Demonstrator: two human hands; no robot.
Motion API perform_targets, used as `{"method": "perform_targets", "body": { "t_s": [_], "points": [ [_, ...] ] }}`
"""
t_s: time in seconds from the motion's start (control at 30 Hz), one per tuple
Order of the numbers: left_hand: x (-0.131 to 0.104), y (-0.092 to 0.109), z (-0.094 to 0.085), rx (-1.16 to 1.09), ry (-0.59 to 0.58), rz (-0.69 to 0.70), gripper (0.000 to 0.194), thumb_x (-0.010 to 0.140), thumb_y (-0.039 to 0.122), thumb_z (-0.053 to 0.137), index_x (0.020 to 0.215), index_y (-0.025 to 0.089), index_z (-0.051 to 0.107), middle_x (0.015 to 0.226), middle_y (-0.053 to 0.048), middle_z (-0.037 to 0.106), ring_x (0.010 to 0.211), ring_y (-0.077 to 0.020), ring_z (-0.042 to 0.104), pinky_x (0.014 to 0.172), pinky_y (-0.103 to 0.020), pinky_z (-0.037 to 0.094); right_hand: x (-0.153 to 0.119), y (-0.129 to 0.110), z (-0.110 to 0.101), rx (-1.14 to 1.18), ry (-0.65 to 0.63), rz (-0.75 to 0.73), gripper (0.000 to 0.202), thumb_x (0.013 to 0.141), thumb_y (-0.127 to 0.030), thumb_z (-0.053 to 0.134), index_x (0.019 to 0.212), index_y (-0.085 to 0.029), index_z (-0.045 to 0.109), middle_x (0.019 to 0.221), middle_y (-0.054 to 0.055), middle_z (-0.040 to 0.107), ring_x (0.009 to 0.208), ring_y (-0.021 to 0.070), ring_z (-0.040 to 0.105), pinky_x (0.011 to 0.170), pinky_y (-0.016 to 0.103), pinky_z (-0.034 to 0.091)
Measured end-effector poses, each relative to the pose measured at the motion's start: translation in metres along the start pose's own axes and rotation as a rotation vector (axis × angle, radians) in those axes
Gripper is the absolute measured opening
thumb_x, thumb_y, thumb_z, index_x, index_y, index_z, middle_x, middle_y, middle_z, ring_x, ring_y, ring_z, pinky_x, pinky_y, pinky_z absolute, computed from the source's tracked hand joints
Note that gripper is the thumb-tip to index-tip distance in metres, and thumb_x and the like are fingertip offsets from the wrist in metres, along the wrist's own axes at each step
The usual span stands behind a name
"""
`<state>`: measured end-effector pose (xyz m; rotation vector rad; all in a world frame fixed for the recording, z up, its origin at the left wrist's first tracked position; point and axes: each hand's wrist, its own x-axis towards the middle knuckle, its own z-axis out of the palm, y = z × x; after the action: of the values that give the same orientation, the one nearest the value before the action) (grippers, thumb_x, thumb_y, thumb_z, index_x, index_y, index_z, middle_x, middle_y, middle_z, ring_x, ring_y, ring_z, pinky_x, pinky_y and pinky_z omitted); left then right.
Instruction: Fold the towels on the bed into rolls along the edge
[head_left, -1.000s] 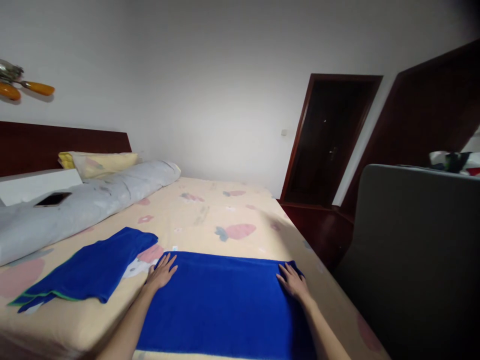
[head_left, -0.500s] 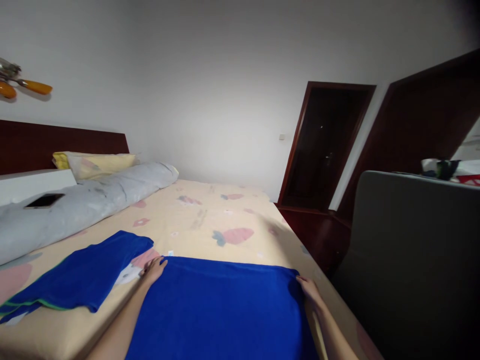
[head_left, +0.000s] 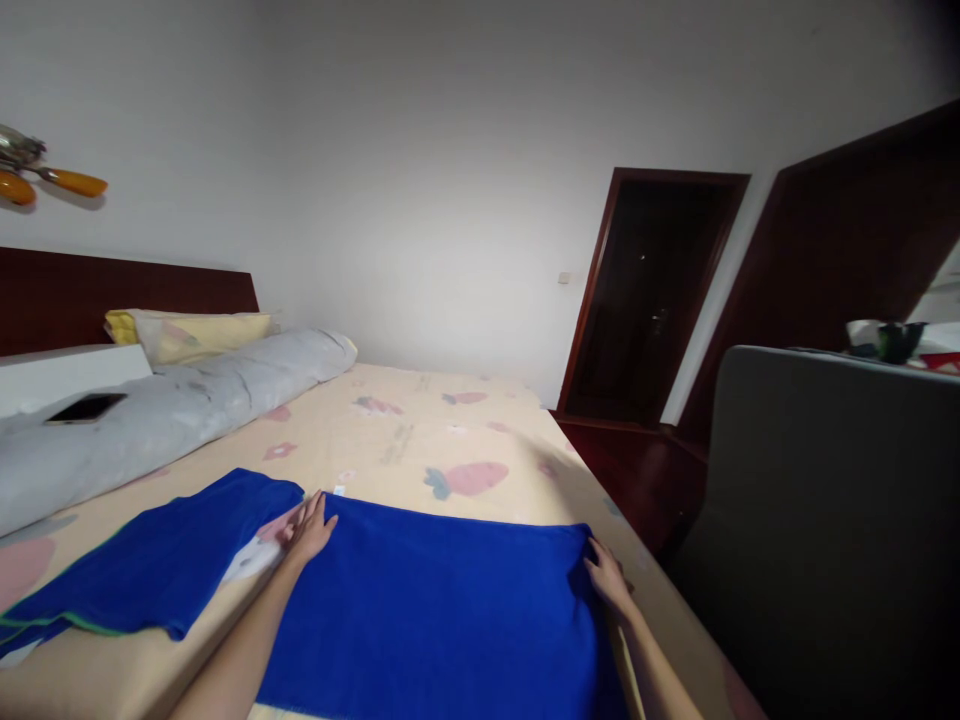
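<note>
A blue cloth [head_left: 450, 600] lies spread on the bed, its far edge nearly straight and a small white tag at its far left corner. My left hand [head_left: 311, 530] rests at that corner, fingers apart, touching the fabric. At the far right corner my right hand [head_left: 609, 575] has its fingers closed on the cloth's edge, where the fabric puckers. To the left, a second blue cloth [head_left: 161, 560] with green edging lies loosely on the sheet, apart from the first.
The bed sheet [head_left: 405, 420] has strawberry prints. A long grey bolster [head_left: 225, 395] holds a phone [head_left: 86, 408]; a yellow pillow [head_left: 210, 335] and headboard [head_left: 127, 285] stand behind. On the right is a dark grey chair back [head_left: 817, 520]. A door [head_left: 645, 300] stands beyond.
The cloth's near edge has come into view at the bottom, and the fabric lies flatter. My left hand has moved slightly up and its fingers have spread.
</note>
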<state>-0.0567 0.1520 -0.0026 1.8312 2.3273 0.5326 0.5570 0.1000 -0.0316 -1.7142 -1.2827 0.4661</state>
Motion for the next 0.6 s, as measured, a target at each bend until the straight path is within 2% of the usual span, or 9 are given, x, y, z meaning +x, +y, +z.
{"method": "perform_targets", "body": {
  "t_s": [0.13, 0.2, 0.27, 0.33, 0.4, 0.5, 0.6],
  "points": [
    [-0.018, -0.004, 0.013, 0.039, -0.045, -0.068, 0.062, 0.092, 0.043, 0.034, 0.15, 0.02, 0.033, 0.161, -0.018, 0.02, 0.147, -0.0348, 0.018, 0.107, -0.066, 0.022, -0.008, -0.003, -0.001, 0.104, 0.03, 0.168, 0.045, 0.056, -0.041, 0.059, 0.096, -0.021, 0.062, 0.115, 0.013, 0.068, 0.125, 0.0321, 0.053, 0.101, 0.046, 0.044],
    [-0.03, -0.008, 0.017, 0.059, -0.021, -0.093, 0.062, 0.094, 0.046, 0.028, 0.15, 0.019, 0.032, 0.16, -0.018, 0.02, 0.147, -0.0339, 0.018, 0.107, -0.065, 0.022, -0.015, -0.005, -0.007, 0.162, 0.035, 0.256, 0.041, 0.06, -0.043, 0.059, 0.094, -0.02, 0.061, 0.104, 0.013, 0.071, 0.113, 0.0304, 0.062, 0.088, 0.04, 0.052],
    [-0.043, -0.014, 0.016, 0.074, 0.05, -0.085, 0.06, 0.096, 0.045, 0.022, 0.149, 0.019, 0.034, 0.158, -0.018, 0.029, 0.144, -0.0307, 0.026, 0.108, -0.061, 0.025, -0.025, -0.006, -0.015, 0.209, 0.025, 0.345, 0.034, 0.062, -0.042, 0.058, 0.087, -0.019, 0.06, 0.088, 0.012, 0.072, 0.096, 0.0294, 0.068, 0.07, 0.035, 0.055],
    [-0.057, -0.019, 0.011, 0.107, 0.136, -0.065, 0.055, 0.098, 0.04, 0.02, 0.144, 0.018, 0.041, 0.149, -0.017, 0.044, 0.137, -0.0289, 0.038, 0.106, -0.055, 0.03, -0.04, -0.008, -0.024, 0.246, -0.02, 0.43, 0.026, 0.063, -0.041, 0.059, 0.077, -0.02, 0.058, 0.072, 0.01, 0.07, 0.075, 0.0272, 0.07, 0.052, 0.03, 0.049],
    [-0.073, -0.026, 0.004, 0.177, 0.19, -0.07, 0.05, 0.098, 0.032, 0.024, 0.138, 0.015, 0.049, 0.137, -0.018, 0.055, 0.127, -0.0294, 0.048, 0.1, -0.05, 0.036, -0.059, -0.01, -0.031, 0.285, -0.088, 0.498, 0.023, 0.064, -0.042, 0.061, 0.069, -0.02, 0.056, 0.06, 0.007, 0.066, 0.056, 0.0226, 0.066, 0.041, 0.026, 0.041],
    [-0.101, -0.036, -0.005, 0.292, 0.226, -0.118, 0.046, 0.096, 0.027, 0.03, 0.13, 0.012, 0.056, 0.124, -0.019, 0.062, 0.118, -0.0314, 0.054, 0.092, -0.044, 0.041, -0.092, -0.016, -0.037, 0.363, -0.18, 0.554, 0.021, 0.067, -0.039, 0.064, 0.065, -0.021, 0.053, 0.05, 0.001, 0.059, 0.041, 0.0143, 0.056, 0.035, 0.02, 0.032],
    [-0.132, -0.046, -0.01, 0.302, 0.226, -0.165, 0.046, 0.096, 0.034, 0.032, 0.124, 0.011, 0.059, 0.117, -0.018, 0.066, 0.11, -0.0316, 0.059, 0.084, -0.041, 0.043, -0.125, -0.023, -0.037, 0.571, -0.342, 0.607, 0.027, 0.072, -0.039, 0.067, 0.062, -0.021, 0.05, 0.043, -0.005, 0.047, 0.033, 0.0063, 0.042, 0.032, 0.015, 0.022]
  ]
}}
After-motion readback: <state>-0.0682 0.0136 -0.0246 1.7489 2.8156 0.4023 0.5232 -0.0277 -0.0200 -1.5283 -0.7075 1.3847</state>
